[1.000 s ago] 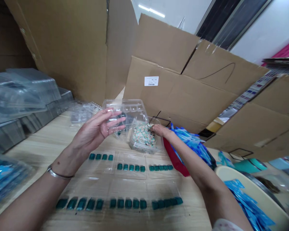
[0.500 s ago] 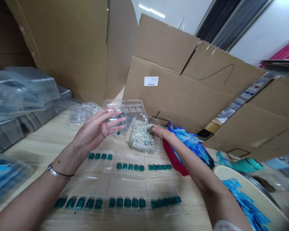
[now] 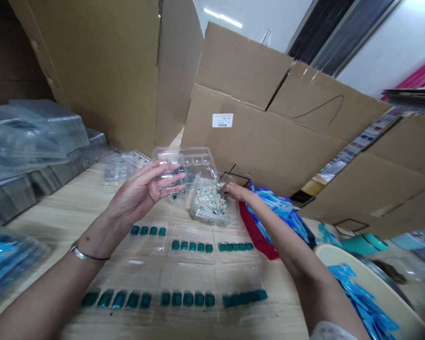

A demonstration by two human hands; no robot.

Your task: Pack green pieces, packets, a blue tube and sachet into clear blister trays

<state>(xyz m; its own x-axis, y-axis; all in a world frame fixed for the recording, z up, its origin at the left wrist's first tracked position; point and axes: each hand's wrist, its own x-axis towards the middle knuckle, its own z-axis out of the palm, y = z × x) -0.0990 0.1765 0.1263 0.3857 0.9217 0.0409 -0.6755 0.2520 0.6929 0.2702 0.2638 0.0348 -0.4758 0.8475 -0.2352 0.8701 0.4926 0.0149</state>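
**Far left, stacked stock:** clear plastic clamshell trays pile up in front of you, on dark grey trays.

**Lower left corner:** a clear tray of bright blue packets sits at the edge of your view.

**Worktop:** pale wood runs under everything in front of you.

**Your left hand****:** raised above the worktop, palm towards you, a silver bangle on the wrist.

**Left grip:** fairly wide, fingers extended, holding the held clamshell up by its near edge.

**Centre, laid-out trays:** open clear blister trays lie flat below your hands, with rows of small teal pieces in their cavities, a longer row nearest you.

**Centre, small tray:** a clear tray stands on the worktop just beyond the blister trays, under the held clamshell's right edge, filled with a pile of mint, white and pink pieces.

**Your right hand****:** reaches in from the right, its fingertips on the pile.

**Right grip:** narrow, fingers bunched; you cannot tell whether a piece is between them.

**Right of the small tray:** a heap of blue packets lies on a red sheet, just beyond your right forearm.

**Far right:** a cream basin holds more blue packets.

**Behind everything:** tall cardboard box flaps stand up, one bearing a white label.
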